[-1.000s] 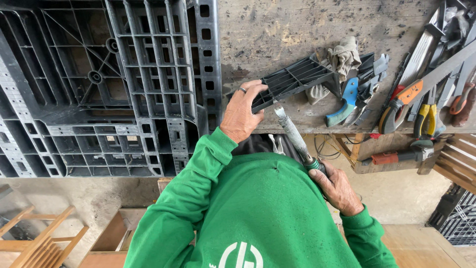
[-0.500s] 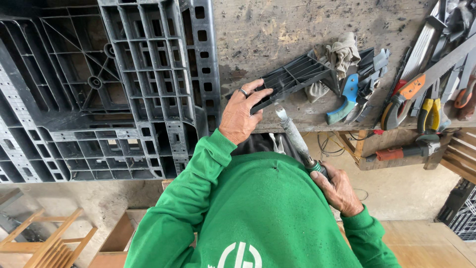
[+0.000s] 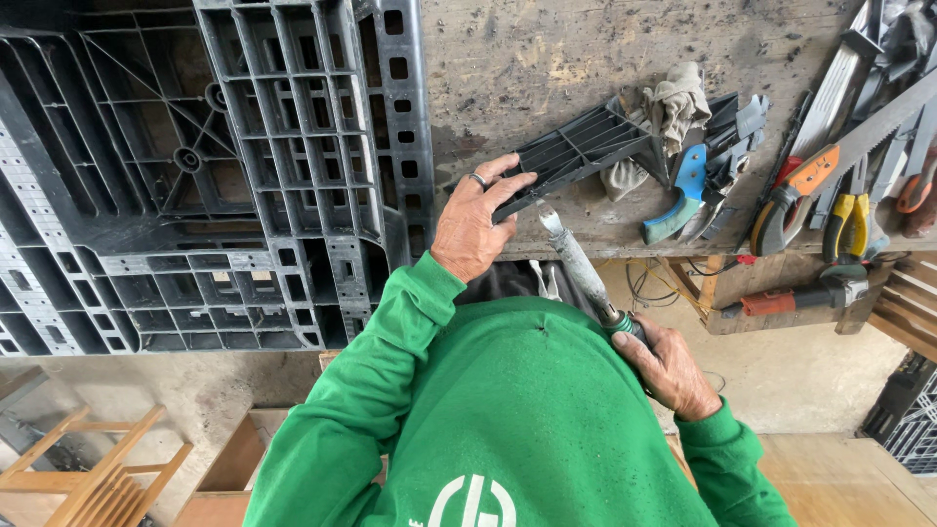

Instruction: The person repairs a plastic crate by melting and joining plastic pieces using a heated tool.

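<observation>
The left hand (image 3: 475, 226) lies flat on a black plastic piece (image 3: 576, 153), with its fingers spread apart on top of it, pressing it down and not wrapped around it. The piece is long and ribbed and lies on the worn wooden bench (image 3: 547, 59), close to the bench edge. The right hand (image 3: 669, 366) is closed tight on the green handle of a file (image 3: 576, 263). The file slants up, and its tip is at the near edge of the piece, just beside the left fingers. A big black pallet (image 3: 195, 166) lies on the left side of the bench. A rag (image 3: 673, 102) sits past the piece. On the right lie a blue tool (image 3: 678, 195), a saw (image 3: 849, 146) and yellow pliers (image 3: 849, 220). Both arms wear green sleeves
</observation>
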